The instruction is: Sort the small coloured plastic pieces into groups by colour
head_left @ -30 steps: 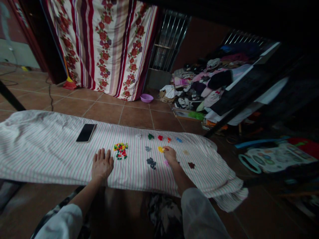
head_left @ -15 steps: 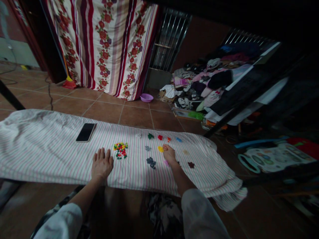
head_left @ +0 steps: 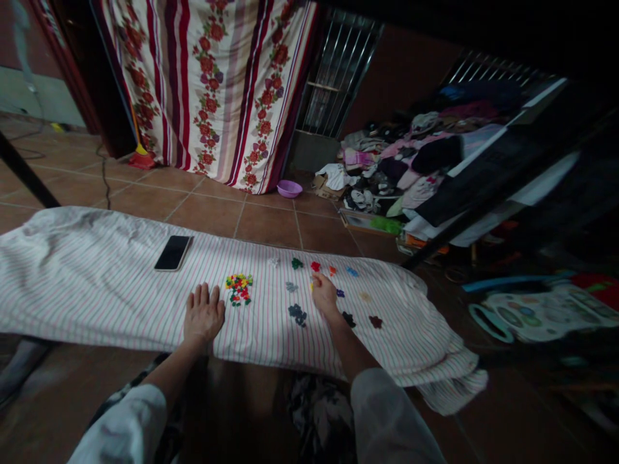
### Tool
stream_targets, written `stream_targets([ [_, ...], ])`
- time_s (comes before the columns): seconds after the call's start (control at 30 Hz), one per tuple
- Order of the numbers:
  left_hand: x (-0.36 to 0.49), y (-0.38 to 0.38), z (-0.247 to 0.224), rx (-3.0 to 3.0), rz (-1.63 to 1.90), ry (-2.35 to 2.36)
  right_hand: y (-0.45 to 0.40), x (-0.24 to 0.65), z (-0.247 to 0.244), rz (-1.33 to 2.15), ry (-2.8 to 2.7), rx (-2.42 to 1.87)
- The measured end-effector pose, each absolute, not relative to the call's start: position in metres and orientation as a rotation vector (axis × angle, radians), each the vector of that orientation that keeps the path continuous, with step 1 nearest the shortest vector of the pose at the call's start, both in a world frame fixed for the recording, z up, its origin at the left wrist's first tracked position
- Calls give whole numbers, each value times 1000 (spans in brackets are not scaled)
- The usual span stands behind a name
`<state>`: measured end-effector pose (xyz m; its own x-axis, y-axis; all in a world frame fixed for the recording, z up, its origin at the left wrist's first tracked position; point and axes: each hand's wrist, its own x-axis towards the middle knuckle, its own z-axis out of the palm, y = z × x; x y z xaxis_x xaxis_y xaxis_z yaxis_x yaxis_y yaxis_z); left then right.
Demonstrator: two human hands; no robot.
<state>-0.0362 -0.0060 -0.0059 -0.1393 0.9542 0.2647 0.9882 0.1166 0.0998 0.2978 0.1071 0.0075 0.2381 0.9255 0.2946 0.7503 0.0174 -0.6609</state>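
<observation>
My left hand [head_left: 204, 314] lies flat with fingers spread on the striped cloth [head_left: 120, 283], just left of a mixed pile of small coloured pieces [head_left: 239, 289]. With its fingers pinched together, my right hand [head_left: 323, 291] is over the yellow pile and hides most of it; what the fingertips hold, if anything, is too small to make out. Around it lie small piles: red [head_left: 315, 266], green [head_left: 296, 263], white [head_left: 274, 262], orange [head_left: 332, 270], light blue [head_left: 352, 272], grey [head_left: 291, 287], dark grey [head_left: 297, 315], dark blue [head_left: 340, 293], beige [head_left: 365, 296], black [head_left: 349, 319] and brown [head_left: 376, 321].
A phone [head_left: 173, 252] lies on the cloth at the left. Beyond the cloth, a purple basin [head_left: 289, 189] sits on the tiled floor before a floral curtain [head_left: 207, 90]. Heaped clothes [head_left: 411, 161] fill the back right, and a dark slanted bar [head_left: 435, 248] stands at the cloth's right.
My right hand has moved slightly up toward the red pile, now covering most of the yellow pile and uncovering the dark blue one. The whole view has shifted slightly.
</observation>
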Motion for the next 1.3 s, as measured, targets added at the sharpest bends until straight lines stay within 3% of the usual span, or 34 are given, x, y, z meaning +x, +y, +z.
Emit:
stream_targets([
  [0.4,-38,-4,-12,-1955,-400,-2219,96,163,10,528,-2114,-1295],
  [0.57,-38,-4,-15,-1933,-379,-2195,89,129,9,486,-2231,-1446],
  [0.77,-37,-4,-13,-1944,-425,-2230,87,116,9,412,-2202,-1588],
  [1.3,-36,-5,-9,-1942,-395,-2206,87,126,-1,590,-2063,-1454],
])
